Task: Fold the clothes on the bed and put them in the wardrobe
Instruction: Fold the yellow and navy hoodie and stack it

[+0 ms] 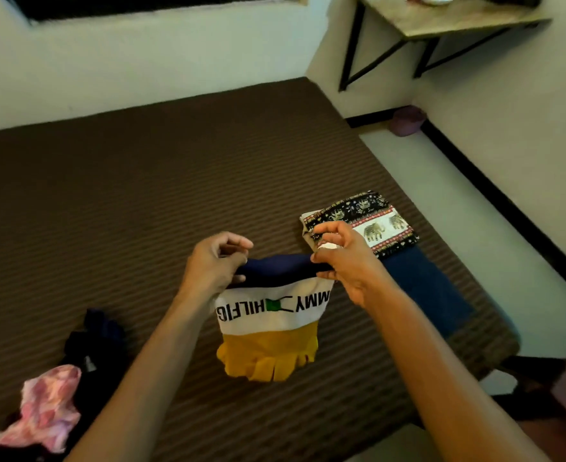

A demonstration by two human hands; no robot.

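Lying crumpled at the left of the bed are a pink garment and a dark garment, both unfolded. Next, the left hand pinches one top corner of a navy, white and yellow shirt, held up above the bed; the right hand pinches the other corner. Further right, an elephant-print cloth and a blue piece lie folded. Nothing looks stowed yet; no wardrobe shows.

Folded clothes right on bed
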